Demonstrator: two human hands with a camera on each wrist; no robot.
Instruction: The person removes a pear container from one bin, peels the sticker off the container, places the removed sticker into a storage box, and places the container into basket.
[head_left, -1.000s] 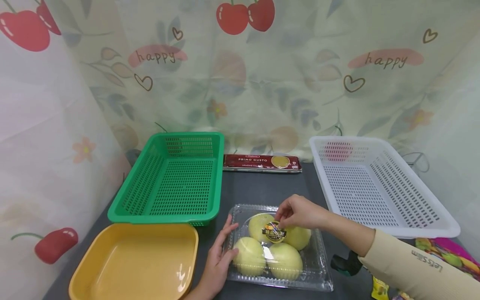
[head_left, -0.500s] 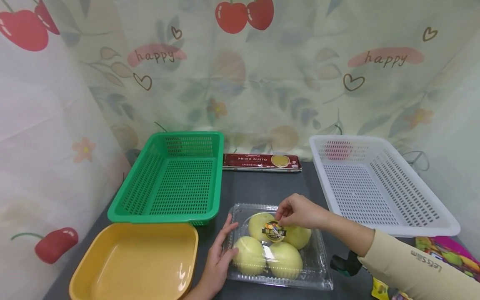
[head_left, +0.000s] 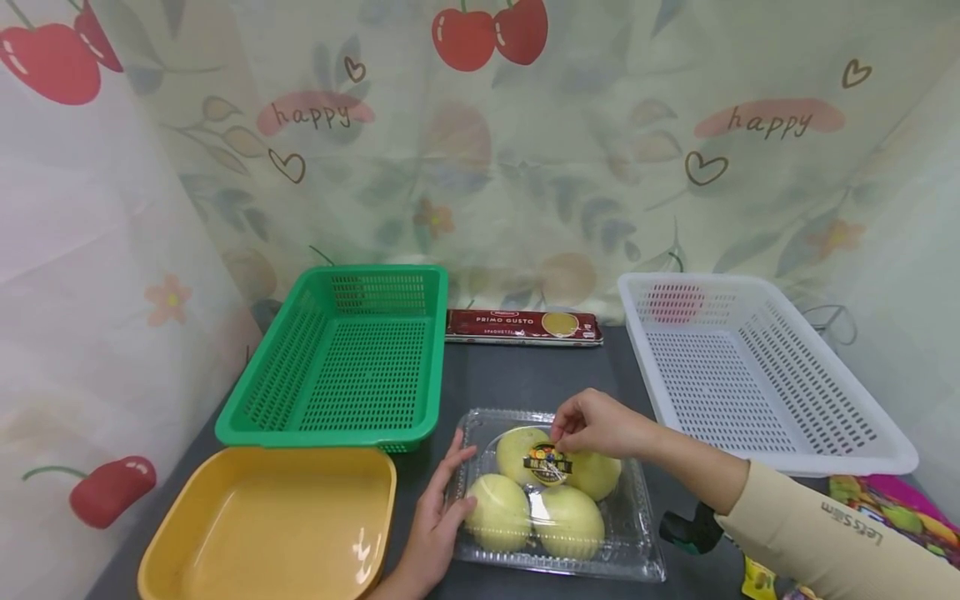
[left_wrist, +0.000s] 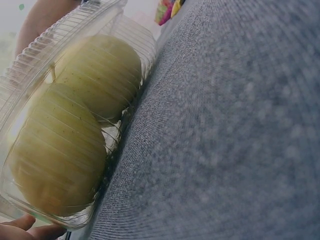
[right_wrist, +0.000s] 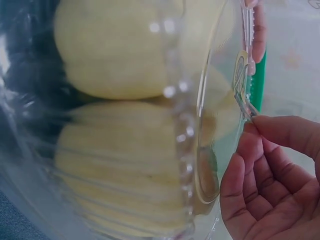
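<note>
A clear plastic clamshell box (head_left: 630, 533) holds several round, pale yellow-green fruits (head_left: 567, 521) and sits on the dark tabletop. On its lid is a round black-and-gold sticker (head_left: 547, 465). My right hand (head_left: 603, 427) pinches the sticker's upper right edge between thumb and forefinger. The right wrist view shows the sticker (right_wrist: 241, 82) bent away from the lid at the fingertips (right_wrist: 257, 120). My left hand (head_left: 435, 521) rests along the box's left side, fingers extended and thumb on the lid. Only its fingertips (left_wrist: 47, 231) show in the left wrist view, beside the box's end.
A green basket (head_left: 431, 375) stands back left, behind a yellow basin (head_left: 384, 483). At the back lies a red spaghetti pack (head_left: 517, 325). A white basket (head_left: 645, 358) is at right. Colourful packets (head_left: 900, 508) and a black object (head_left: 690, 531) lie near the right forearm.
</note>
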